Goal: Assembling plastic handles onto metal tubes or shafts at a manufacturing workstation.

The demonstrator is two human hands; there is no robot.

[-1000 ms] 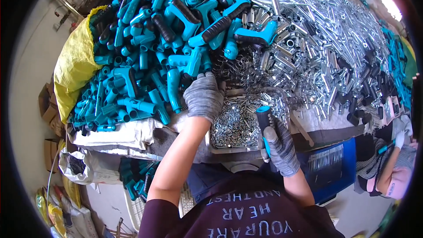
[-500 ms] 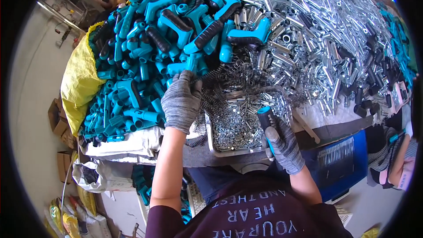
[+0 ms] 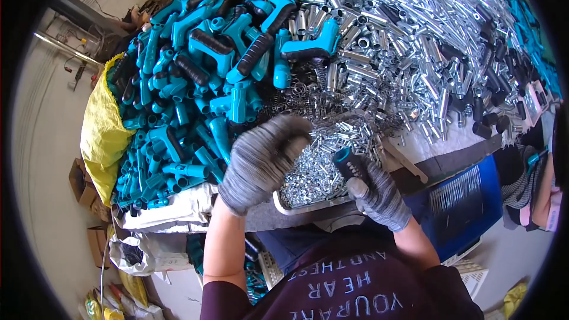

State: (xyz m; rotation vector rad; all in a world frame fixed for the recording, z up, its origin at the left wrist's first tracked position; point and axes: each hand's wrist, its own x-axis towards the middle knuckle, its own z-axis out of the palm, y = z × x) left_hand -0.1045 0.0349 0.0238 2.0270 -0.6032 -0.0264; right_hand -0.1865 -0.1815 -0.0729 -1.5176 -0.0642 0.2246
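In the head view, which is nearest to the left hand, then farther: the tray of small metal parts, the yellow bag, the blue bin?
From the left hand:
1. Tray of small metal parts, just right, beside it.
2. Yellow bag, far left, at the pile's edge.
3. Blue bin, far right, below the table edge.

Your right hand (image 3: pixel 379 197), in a grey knit glove, grips a teal handle with a black grip (image 3: pixel 348 165), held tilted over the near edge of a metal tray (image 3: pixel 296 208) full of small silvery screws. Your gloved left hand (image 3: pixel 261 163) hovers curled above the tray's left side.
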